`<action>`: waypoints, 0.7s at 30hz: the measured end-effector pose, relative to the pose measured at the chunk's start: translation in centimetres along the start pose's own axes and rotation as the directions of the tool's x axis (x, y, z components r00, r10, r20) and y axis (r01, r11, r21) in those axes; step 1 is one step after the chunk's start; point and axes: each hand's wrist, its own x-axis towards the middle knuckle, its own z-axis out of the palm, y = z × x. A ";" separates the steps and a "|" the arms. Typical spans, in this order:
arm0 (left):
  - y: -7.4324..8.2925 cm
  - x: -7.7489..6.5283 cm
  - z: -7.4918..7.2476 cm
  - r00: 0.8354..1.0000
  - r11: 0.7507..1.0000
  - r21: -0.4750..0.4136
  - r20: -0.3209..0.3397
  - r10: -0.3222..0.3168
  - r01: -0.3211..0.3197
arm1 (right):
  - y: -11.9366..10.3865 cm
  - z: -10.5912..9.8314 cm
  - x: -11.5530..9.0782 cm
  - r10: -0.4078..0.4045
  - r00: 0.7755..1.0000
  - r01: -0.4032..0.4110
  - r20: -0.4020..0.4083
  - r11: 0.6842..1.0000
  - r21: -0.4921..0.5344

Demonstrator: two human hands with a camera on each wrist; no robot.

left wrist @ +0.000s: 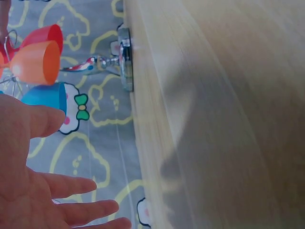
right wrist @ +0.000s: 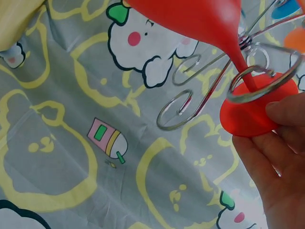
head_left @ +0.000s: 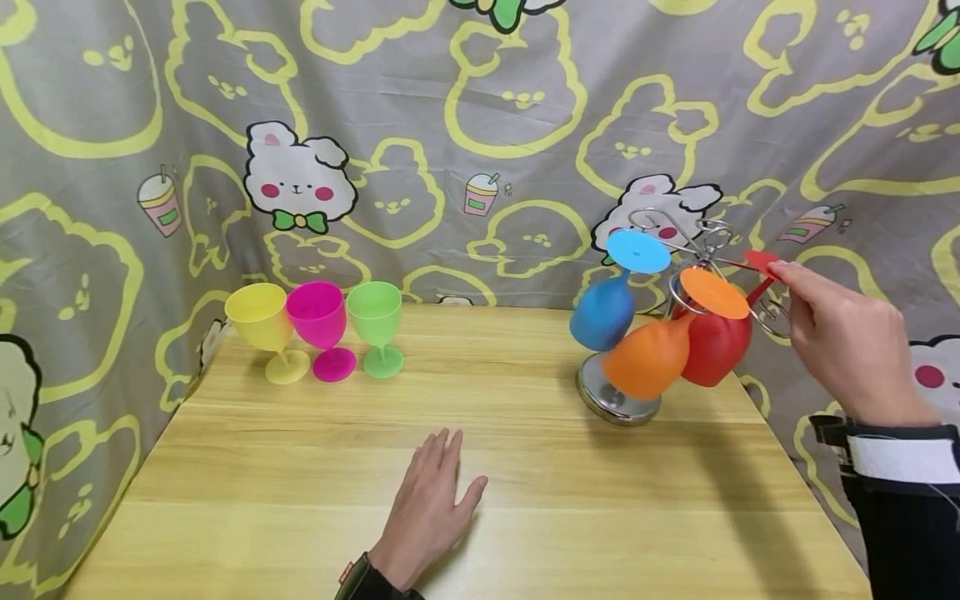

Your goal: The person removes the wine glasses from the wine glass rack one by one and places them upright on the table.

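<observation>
In the head view, my right hand (head_left: 851, 342) was at the chrome goblet rack (head_left: 597, 396), thumb and fingers pinching the foot of the red goblet (head_left: 716, 352); that goblet hung tilted, bowl downward, beside the orange goblet (head_left: 647, 360) and near the blue goblet (head_left: 602, 312); my left hand (head_left: 429, 504) was over the wooden table (head_left: 510, 396), fingers extended, holding nothing; the yellow goblet (head_left: 258, 317), magenta goblet (head_left: 318, 315) and green goblet (head_left: 375, 312) stood upright in a row, well apart from the rack.

In the left wrist view, that idle hand showed thumb and fingers stretched and parted, nothing between them; three hanging bowls lay beyond it.

In the right wrist view, my thumb pressed one face of the red foot; a wire loop (right wrist: 264, 96) crossed by the stem, though whether it fully ringed it I couldn't tell; I judged the step to be seating the goblet there or freeing it, which one I couldn't say; either way, the next move called for a steady pinch and the stem lined up with the loop's gap.
</observation>
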 end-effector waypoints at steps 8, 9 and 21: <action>-0.2 0.1 0.0 1.000 1.000 0.008 -0.008 -0.001 0.001 | 1.6 -0.1 -0.9 0.093 0.996 -0.093 -0.013 0.995 -0.030; -0.3 0.2 0.0 1.000 1.000 0.010 -0.011 0.000 0.001 | 1.8 -0.1 -1.2 0.103 0.995 -0.103 -0.016 0.994 -0.033; -1.1 0.8 -0.4 0.999 1.000 0.008 -0.042 -0.025 0.025 | 3.3 1.1 -6.6 0.321 0.947 -0.320 0.022 0.947 -0.015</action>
